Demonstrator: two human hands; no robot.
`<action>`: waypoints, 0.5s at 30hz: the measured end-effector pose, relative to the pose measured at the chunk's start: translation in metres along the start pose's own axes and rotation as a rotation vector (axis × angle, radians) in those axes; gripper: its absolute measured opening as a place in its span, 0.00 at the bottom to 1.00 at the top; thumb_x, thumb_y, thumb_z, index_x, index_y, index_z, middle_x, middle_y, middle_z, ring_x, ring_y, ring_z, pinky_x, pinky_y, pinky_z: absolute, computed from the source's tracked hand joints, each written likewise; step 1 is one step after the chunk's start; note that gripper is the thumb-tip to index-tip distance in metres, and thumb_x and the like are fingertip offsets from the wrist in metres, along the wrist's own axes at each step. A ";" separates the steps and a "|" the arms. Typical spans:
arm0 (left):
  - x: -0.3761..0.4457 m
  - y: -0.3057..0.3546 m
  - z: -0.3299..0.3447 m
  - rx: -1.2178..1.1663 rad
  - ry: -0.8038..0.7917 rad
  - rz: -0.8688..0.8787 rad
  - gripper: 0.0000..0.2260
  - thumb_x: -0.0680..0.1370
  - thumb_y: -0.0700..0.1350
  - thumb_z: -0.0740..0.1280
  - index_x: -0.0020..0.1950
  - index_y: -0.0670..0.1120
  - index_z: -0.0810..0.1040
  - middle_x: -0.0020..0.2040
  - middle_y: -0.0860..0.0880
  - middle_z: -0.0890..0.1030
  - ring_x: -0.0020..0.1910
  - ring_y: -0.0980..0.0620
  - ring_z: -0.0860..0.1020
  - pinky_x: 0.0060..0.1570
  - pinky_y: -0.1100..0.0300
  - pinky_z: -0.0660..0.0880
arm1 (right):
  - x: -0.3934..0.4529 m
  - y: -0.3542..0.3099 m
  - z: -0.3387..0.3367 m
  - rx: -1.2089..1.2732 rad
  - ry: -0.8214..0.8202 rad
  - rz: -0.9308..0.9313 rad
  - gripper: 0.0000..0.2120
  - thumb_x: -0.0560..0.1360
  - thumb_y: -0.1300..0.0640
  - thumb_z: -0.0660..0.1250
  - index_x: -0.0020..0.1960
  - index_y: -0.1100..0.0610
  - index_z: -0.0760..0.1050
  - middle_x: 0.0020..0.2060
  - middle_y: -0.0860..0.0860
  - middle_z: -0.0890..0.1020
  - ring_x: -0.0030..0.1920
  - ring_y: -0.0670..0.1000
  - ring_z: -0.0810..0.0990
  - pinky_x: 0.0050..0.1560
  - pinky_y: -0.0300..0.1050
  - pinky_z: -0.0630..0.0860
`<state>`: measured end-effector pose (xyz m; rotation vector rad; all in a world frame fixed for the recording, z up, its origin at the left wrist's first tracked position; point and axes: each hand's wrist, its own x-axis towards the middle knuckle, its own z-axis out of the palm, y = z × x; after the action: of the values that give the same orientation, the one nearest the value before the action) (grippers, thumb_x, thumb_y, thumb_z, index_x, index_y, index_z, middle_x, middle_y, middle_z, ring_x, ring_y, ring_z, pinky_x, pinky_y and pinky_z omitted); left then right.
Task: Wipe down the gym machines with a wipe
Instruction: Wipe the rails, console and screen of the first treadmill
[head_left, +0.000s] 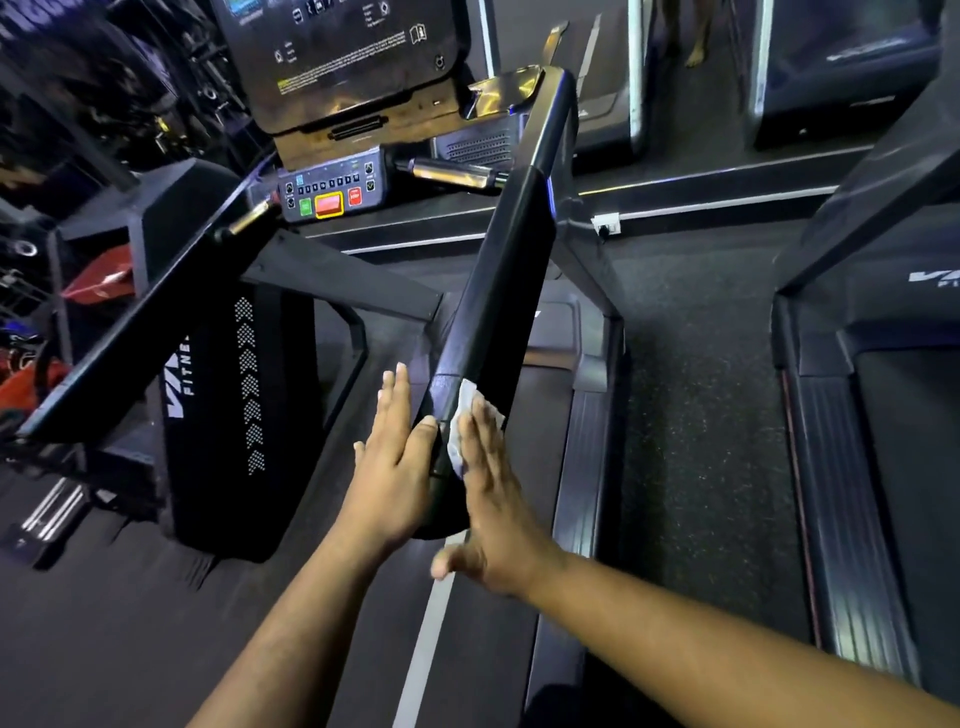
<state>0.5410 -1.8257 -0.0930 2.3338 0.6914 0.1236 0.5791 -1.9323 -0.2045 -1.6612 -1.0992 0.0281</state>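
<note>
wipe: white wipe (462, 423), crumpled, pressed flat against the right face of the black handrail (498, 291), near its lower end; only its upper and left edges show, the rest is under the right hand.
right hand: right hand (491, 499) lies palm-down on the wipe, fingers (480, 436) straight and close together, pointing up along the rail; thumb stuck out low, off the rail.
left hand: left hand (392, 467) flat against the left face of the same rail, level with the right hand; fingers straight, slightly spread, thumb tip touching the rail edge. Holds nothing.
handrail: long, padded, glossy black, runs from the hands up toward the console; both hands sandwich its lower end.
treadmill: console screen (337, 57) at top, dark with white print; control panel (332, 189) below it with green, red and yellow-framed buttons. Second handrail (140, 322) on the left, untouched. Belt (363, 597) underneath with a white line along it.
surroundings: another treadmill (878, 467) to the right, well apart across a speckled dark floor (701, 441); bare feet of another person at top edge, blurred.
</note>
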 end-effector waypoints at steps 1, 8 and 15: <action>-0.001 0.000 0.000 -0.014 0.008 0.000 0.31 0.78 0.58 0.51 0.81 0.64 0.45 0.81 0.65 0.46 0.78 0.69 0.43 0.80 0.42 0.39 | 0.009 0.009 -0.007 -0.058 -0.020 -0.026 0.63 0.66 0.18 0.45 0.80 0.67 0.44 0.80 0.62 0.40 0.81 0.62 0.38 0.79 0.64 0.42; -0.003 0.001 0.002 -0.058 0.031 -0.011 0.32 0.78 0.57 0.50 0.81 0.64 0.44 0.80 0.66 0.44 0.75 0.74 0.40 0.79 0.44 0.37 | 0.107 0.048 -0.077 -0.382 -0.158 -0.026 0.59 0.65 0.17 0.37 0.79 0.58 0.61 0.80 0.53 0.59 0.82 0.53 0.43 0.77 0.67 0.40; -0.004 -0.005 0.000 -0.123 0.053 -0.005 0.31 0.78 0.58 0.48 0.81 0.64 0.43 0.81 0.66 0.43 0.77 0.71 0.41 0.79 0.45 0.36 | 0.049 0.018 -0.048 -0.332 -0.166 -0.188 0.45 0.76 0.26 0.44 0.80 0.56 0.59 0.81 0.51 0.58 0.82 0.52 0.46 0.79 0.62 0.41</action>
<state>0.5358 -1.8251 -0.0960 2.2178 0.6960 0.2197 0.6434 -1.9356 -0.1751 -1.8650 -1.4432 -0.1481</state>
